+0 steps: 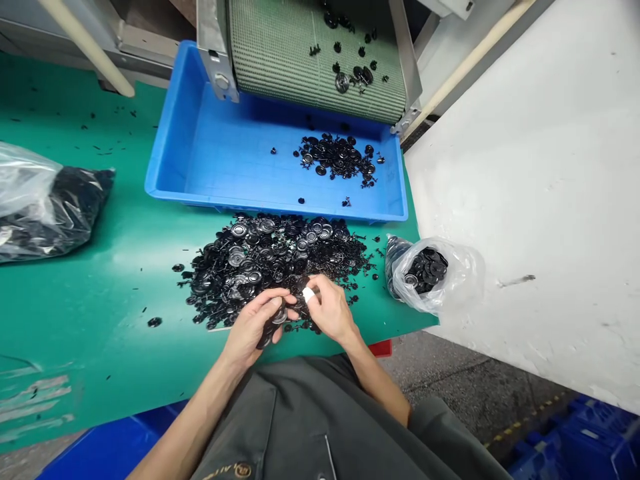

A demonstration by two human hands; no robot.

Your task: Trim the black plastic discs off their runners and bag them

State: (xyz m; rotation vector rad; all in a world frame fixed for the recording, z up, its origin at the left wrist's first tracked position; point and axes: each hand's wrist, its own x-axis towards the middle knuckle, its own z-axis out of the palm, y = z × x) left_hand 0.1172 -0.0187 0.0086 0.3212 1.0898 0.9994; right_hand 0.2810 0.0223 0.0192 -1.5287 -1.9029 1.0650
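A heap of small black plastic parts (270,257) lies on the green table (90,293) in front of me. My left hand (253,327) is closed around a stack of the black round parts at the heap's near edge. My right hand (327,308), with white tape on one finger, pinches black parts right beside the left hand. Both hands touch the heap's front edge.
A blue tray (225,160) behind the heap holds several black parts under a green conveyor belt (300,53). An open clear bag of black parts (427,270) sits at the right table edge. A larger clear bag (43,203) lies at the left. A white wall panel (540,200) stands at the right.
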